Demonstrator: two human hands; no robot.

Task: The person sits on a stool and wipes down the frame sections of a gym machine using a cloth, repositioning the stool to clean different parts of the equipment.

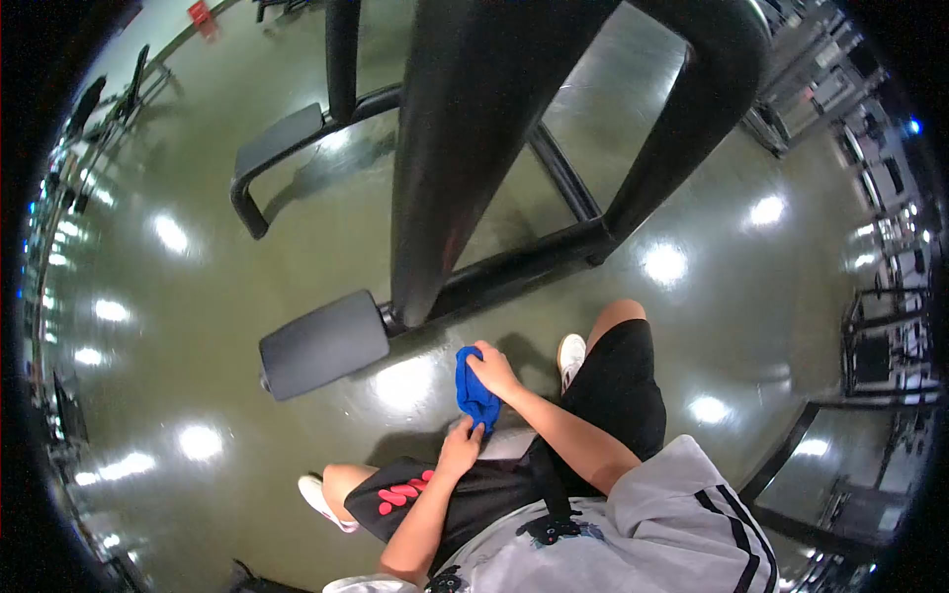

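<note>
A blue cloth [475,395] hangs bunched between my two hands, above my lap. My left hand [459,450] pinches its lower end close to my knee. At the upper end, my right hand [491,370] has its fingers closed on the fabric. Just ahead of the cloth stands a black-framed exercise machine [465,138] with a grey footplate [326,345] at its base.
A second grey footplate [280,136] sits on the far side of the machine. The glossy green floor [198,326] reflects the ceiling lights. More gym equipment [880,346] lines the right side, and a red object [201,14] stands far off.
</note>
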